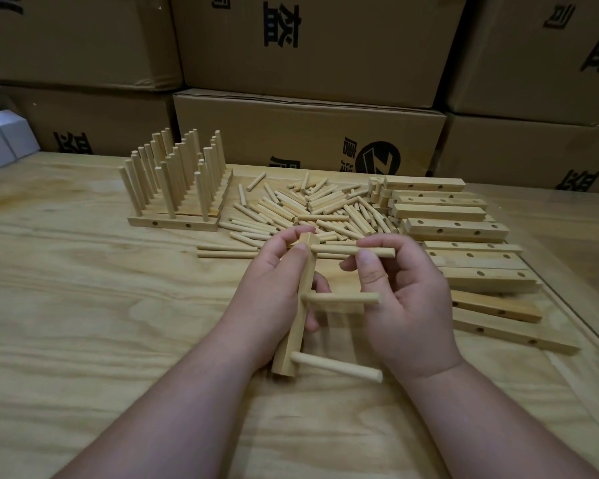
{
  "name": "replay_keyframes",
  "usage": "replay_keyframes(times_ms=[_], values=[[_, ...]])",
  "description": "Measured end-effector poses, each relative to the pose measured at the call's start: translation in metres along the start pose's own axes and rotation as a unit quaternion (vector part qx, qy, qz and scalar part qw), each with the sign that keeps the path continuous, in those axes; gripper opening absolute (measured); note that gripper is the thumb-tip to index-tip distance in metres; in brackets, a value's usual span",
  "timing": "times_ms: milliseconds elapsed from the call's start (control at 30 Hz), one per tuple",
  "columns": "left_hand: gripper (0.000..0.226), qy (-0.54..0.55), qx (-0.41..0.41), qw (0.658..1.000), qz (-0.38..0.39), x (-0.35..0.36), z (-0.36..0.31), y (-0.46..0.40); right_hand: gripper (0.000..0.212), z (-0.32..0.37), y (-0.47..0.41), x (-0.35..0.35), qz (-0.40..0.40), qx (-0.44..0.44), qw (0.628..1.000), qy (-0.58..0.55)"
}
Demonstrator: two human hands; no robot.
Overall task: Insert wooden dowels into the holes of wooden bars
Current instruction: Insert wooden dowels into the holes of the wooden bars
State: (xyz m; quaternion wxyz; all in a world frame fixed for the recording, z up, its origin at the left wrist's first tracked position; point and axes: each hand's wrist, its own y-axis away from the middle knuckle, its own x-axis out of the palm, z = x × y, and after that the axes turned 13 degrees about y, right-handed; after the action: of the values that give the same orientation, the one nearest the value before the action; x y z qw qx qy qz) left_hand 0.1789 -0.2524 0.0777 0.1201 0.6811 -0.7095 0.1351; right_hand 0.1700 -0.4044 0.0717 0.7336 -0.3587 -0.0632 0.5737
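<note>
My left hand (274, 285) grips a wooden bar (296, 326) that runs away from me over the table. Two dowels stick out of the bar to the right: a middle dowel (341, 299) and a near dowel (336, 366). My right hand (402, 292) pinches a third dowel (353, 251) between thumb and fingers, its left end at the bar's far hole. A heap of loose dowels (312, 209) lies behind my hands. A pile of drilled bars (464, 250) lies to the right.
A row of finished bars with upright dowels (180, 181) stands at the back left. Stacked cardboard boxes (308, 133) wall off the far edge of the plywood table (83, 305). Small white boxes (0, 143) sit at the far left.
</note>
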Motion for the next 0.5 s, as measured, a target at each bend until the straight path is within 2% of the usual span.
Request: replay_keyframes(times_ms=[267,500], values=[[0.032,-0.008,-0.004,1.0,0.005,-0.0028,0.0013,0.0017,0.007,-0.0008,-0.0044,-0.0025,0.015,0.025,0.999,0.021],[0.04,-0.042,0.002,0.999,0.004,-0.0041,0.0005,0.0033,0.024,-0.0044,-0.0055,-0.0048,0.019,0.032,0.998,0.052]])
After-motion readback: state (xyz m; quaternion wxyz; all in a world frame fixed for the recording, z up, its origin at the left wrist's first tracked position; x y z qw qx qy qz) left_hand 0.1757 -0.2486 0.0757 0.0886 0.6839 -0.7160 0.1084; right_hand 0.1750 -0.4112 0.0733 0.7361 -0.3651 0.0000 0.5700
